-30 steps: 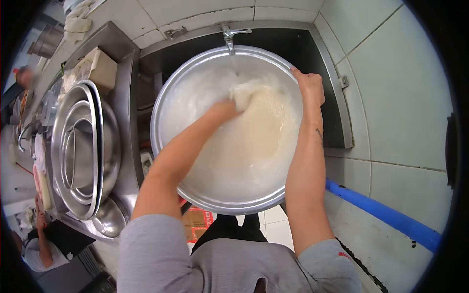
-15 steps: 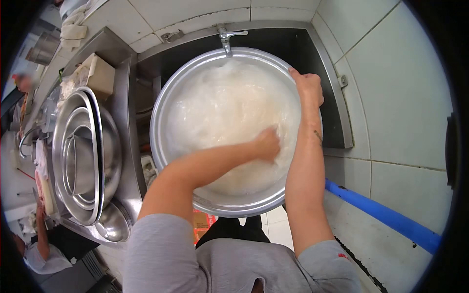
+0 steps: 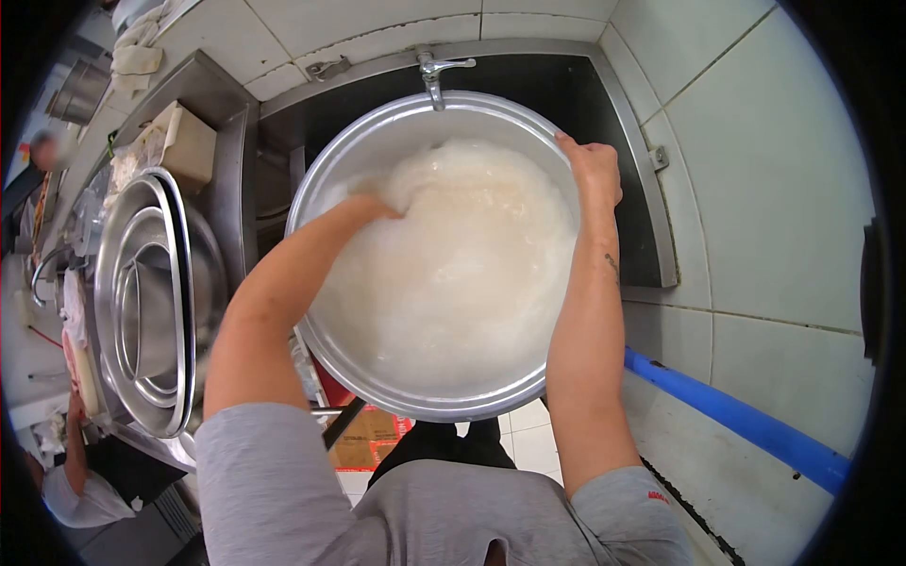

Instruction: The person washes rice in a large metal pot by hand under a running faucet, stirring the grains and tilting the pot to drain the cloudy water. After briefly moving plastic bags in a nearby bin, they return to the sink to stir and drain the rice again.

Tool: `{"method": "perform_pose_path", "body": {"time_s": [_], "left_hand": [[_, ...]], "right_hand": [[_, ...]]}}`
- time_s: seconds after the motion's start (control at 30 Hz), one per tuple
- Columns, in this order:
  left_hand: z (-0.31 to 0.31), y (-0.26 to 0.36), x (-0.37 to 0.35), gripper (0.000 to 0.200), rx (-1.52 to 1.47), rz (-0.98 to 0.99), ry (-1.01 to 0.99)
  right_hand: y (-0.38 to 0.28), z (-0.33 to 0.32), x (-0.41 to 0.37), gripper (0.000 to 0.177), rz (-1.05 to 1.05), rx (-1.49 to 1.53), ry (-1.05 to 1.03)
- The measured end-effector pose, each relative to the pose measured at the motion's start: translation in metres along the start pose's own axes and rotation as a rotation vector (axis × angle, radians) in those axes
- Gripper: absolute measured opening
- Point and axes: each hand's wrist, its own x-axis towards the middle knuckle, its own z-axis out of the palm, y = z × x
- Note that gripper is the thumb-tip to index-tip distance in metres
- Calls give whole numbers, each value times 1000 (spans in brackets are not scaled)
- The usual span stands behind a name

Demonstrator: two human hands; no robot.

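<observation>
A large round metal basin [image 3: 330, 160] holds cloudy whitish water [image 3: 472, 274] and stands below a tap [image 3: 436, 75] at the sink. My right hand [image 3: 593, 170] is closed round the basin's upper right rim. At the left of the basin my left hand [image 3: 377, 206] is partly under the cloudy water, its fingers hidden. Whatever lies below the surface cannot be made out.
Nested metal bowls [image 3: 113, 283] and a beige container [image 3: 189, 146] stand on the steel counter at the left. A blue pipe [image 3: 736, 410] runs at the lower right. Cardboard boxes [image 3: 373, 439] lie below the basin. Another person's arm [image 3: 75, 443] shows at the far left.
My left hand has moved from the lower right of the basin to its upper left, and the water's surface has shifted. My right hand stays on the rim.
</observation>
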Motion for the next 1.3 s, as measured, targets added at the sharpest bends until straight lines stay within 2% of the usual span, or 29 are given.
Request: {"method": "perform_pose_path", "body": {"time_s": [0.07,0.13,0.3,0.37,0.43,0.47,0.5,0.53,0.57,0.63,0.67,0.7,0.77,0.83,0.87,0.93,0.97,1.03,1.07,1.1,1.2,1.23,1.3], "left_hand": [[4,-24,-32,50,46,-53,-53],[17,-23,-64,49,60,-43,-116],[70,68,-130,47,-123,149,-281],[89,122,-144,46,-381,146,-370],[98,175,-144,46,-906,-89,-495],[96,200,-137,45,-1012,-122,-493],[93,219,-127,45,-952,-23,-436],[91,227,-107,40,-604,350,-194],[88,234,-87,35,-205,593,182],[46,238,-70,33,-4,587,231],[46,228,-48,35,91,592,327],[36,220,-32,32,178,558,289],[44,193,5,33,709,635,226],[83,153,34,31,-329,300,461],[79,135,24,34,109,472,429],[61,122,-20,40,203,377,227],[39,127,-54,44,-141,124,72],[8,134,-106,52,30,119,-157],[9,136,-126,52,27,130,-199],[5,136,-138,52,29,142,-229],[-17,135,-180,48,212,430,-59],[-36,140,-182,37,191,419,-88],[-53,136,-157,30,-34,416,31]], "right_hand": [[-1,0,-2,53,10,15,-11],[-4,-1,-1,52,7,15,-12],[-3,0,-2,50,23,-14,4],[-3,1,-2,50,15,-9,13],[-4,0,-4,51,19,-8,15],[-6,-1,-4,51,25,-12,14],[-7,-1,-5,52,32,-21,10],[-6,-1,-5,52,33,-20,14],[-5,0,-3,53,32,-21,19],[-3,1,-3,53,25,-22,27],[-3,1,-3,53,19,-20,30],[-3,1,-4,53,12,-16,35],[-5,-1,-7,53,11,-11,30],[-4,-2,-8,53,11,-13,19],[-2,-2,-6,53,6,-16,12],[-3,-3,-4,52,6,-24,15],[-5,-4,-6,52,12,-28,23],[-10,-4,-8,53,18,-32,26],[-7,-4,-10,53,25,-41,17],[-9,-4,-8,53,26,-41,16],[-6,-2,-7,54,15,-24,25],[-6,-2,-7,54,13,-22,25],[-6,-3,-8,55,8,-26,24]]}}
